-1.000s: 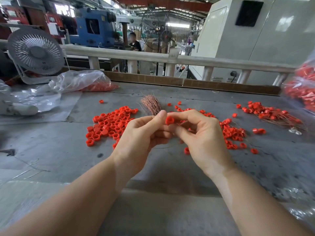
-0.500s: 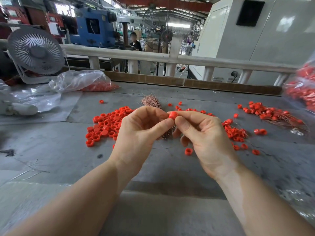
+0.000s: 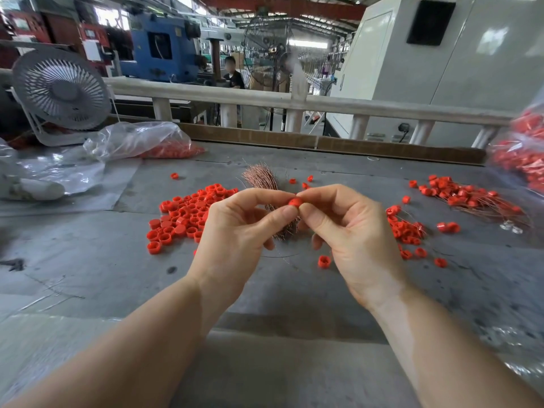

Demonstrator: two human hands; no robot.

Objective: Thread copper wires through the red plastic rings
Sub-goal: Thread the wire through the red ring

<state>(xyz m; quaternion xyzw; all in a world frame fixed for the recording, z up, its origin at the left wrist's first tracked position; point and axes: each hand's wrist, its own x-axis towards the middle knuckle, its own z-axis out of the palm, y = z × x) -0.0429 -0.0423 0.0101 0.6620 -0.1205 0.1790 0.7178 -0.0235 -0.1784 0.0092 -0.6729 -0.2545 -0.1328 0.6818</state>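
1. Above the grey worktable (image 3: 88, 260), in the head view, one red plastic ring (image 3: 294, 202) is pinched between the thumb and forefinger of the right hand (image 3: 353, 231), and it is touched from the other side by the thumb and forefinger of the left hand (image 3: 235, 228).
2. The bundle of copper wires (image 3: 260, 179) is gripped low down in the left hand, its tips fanned upward behind the knuckles; it is judged to be kept there so that single strands can be fed straight into the ring.
3. Whether a wire is already through the ring cannot be told; the opening is hidden by the fingertips.
4. The loose heap of rings (image 3: 188, 213) is seen just left of the hands, within easy reach for the next pick.
5. Threaded rings with wire tails (image 3: 465, 198) are laid well apart on the right, probably as a finished pile.
6. Open table is left below the wrists, so the hands can be lowered freely; the plastic bag (image 3: 141, 139) and the desk fan (image 3: 61, 89) are set back at the far left edge.
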